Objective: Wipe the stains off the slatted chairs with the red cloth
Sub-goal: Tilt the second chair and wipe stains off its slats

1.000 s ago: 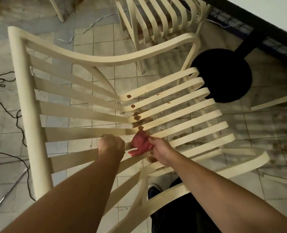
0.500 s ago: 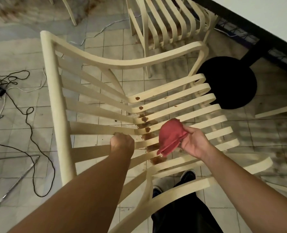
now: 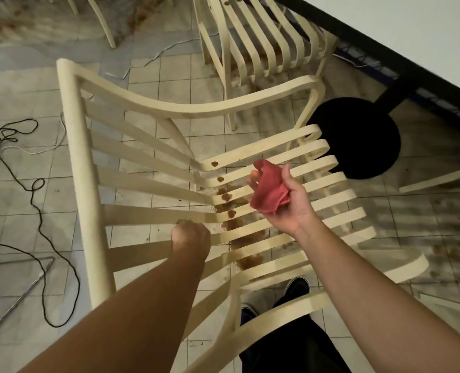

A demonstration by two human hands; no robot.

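Observation:
A cream slatted chair [image 3: 80, 168] fills the middle of the view, seen from above. Brown stains [image 3: 225, 196] dot the bend of several slats where seat meets back. My left hand [image 3: 191, 239] grips one of the backrest slats in a fist. My right hand [image 3: 285, 203] is raised palm-up above the seat slats and holds the bunched red cloth [image 3: 268, 189], which hangs clear of the chair. The cloth touches no slat.
A second slatted chair [image 3: 253, 47] stands behind, also stained. A black round table base [image 3: 358, 138] lies at the right under a white tabletop [image 3: 412, 30]. Black cables [image 3: 37, 200] trail on the tiled floor at left. Brown mess marks the floor under the seat. My shoes [image 3: 297, 285] show below.
My right hand has lifted the red cloth off the stained slats and moved it up and to the right, turning palm-up. The left hand keeps its grip on the slat.

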